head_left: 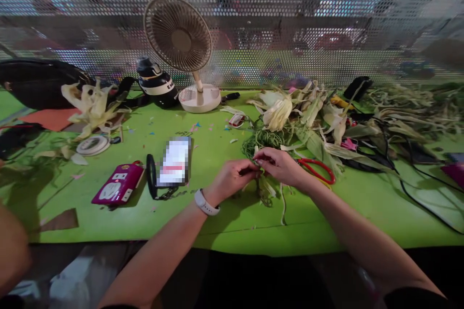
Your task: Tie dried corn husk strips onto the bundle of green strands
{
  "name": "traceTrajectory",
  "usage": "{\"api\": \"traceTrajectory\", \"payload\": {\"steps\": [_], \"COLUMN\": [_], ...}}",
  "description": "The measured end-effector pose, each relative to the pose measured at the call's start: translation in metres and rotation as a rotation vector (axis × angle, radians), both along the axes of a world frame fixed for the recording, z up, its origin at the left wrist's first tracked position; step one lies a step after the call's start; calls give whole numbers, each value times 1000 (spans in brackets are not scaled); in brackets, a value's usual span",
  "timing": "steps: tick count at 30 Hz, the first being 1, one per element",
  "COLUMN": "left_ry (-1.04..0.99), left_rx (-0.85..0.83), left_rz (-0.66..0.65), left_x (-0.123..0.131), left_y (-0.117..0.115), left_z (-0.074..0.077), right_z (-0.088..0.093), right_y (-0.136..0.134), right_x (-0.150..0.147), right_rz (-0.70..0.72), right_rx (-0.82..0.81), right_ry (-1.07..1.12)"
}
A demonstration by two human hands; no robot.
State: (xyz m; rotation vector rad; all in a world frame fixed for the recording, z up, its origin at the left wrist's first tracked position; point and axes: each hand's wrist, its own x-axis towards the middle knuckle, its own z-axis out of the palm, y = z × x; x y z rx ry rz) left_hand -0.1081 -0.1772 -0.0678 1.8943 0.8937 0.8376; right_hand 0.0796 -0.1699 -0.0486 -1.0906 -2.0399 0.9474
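Left hand (237, 176), right hand (274, 166) meeting, fingertips pinched close on what looks like husk strip (267, 188), midway between worktop's (253, 237) front and back edges. Short, even pinches should suit. Green twine (259, 142) just beyond; red handle (325, 168) beside right wrist.

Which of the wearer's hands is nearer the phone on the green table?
Left. The left hand is just to the right of the phone; the right hand is farther right, beyond the left hand.
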Motion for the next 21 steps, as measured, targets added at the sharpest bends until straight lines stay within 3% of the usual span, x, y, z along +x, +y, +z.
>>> {"api": "traceTrajectory", "payload": {"steps": [4, 8, 11, 21], "left_ry": [9, 22, 26, 18], "left_rx": [22, 36, 20, -36], "left_rz": [11, -6, -17, -19], "left_x": [-2, -3, -3, -2], "left_y": [0, 1, 2, 2], "left_z": [3, 2, 0, 0], "right_z": [6, 18, 23, 13], "right_y": [2, 2, 1, 4], "right_x": [11, 19, 20, 17], "right_rz": [76, 183, 185, 199], "right_rx": [-64, -36, 6, 93], "right_ry": [-60, -100, -136, -151]}}
